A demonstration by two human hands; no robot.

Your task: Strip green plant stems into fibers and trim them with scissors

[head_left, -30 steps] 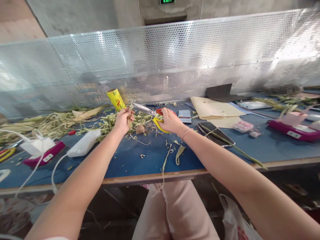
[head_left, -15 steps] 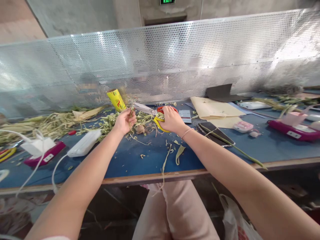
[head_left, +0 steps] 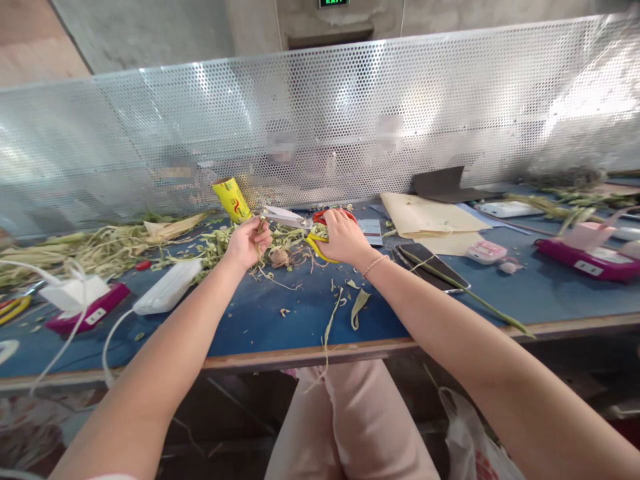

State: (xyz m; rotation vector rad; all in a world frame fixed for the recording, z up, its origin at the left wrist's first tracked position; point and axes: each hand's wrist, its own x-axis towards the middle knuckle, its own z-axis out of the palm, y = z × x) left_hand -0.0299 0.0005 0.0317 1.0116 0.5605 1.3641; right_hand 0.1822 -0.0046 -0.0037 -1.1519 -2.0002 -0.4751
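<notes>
My right hand (head_left: 345, 235) is closed around the handles of a pair of scissors (head_left: 287, 217), one handle red and the other yellow. The blades point left and reach the fingertips of my left hand (head_left: 249, 241). Those fingers pinch a thin plant stem (head_left: 260, 235), its upper end right by the blade tips. Below and behind both hands lies a heap of pale green plant scraps (head_left: 220, 243). A round brownish clump (head_left: 279, 257) sits under the scissors. Just behind my left hand stands a yellow printed tube (head_left: 232, 200), tilted.
Left are a white power bank (head_left: 167, 287), a magenta power strip (head_left: 90, 310) and cables. Right lie a dark phone (head_left: 433, 268) with a long stem across it, beige paper (head_left: 430, 217), a pink case (head_left: 487, 252) and another magenta strip (head_left: 587, 259). A perforated metal screen (head_left: 320, 133) closes the back.
Hardly anything differs. Both hands and the scissors stay almost in place, and the blades still lie at the left fingertips. The whole view has shifted very slightly.
</notes>
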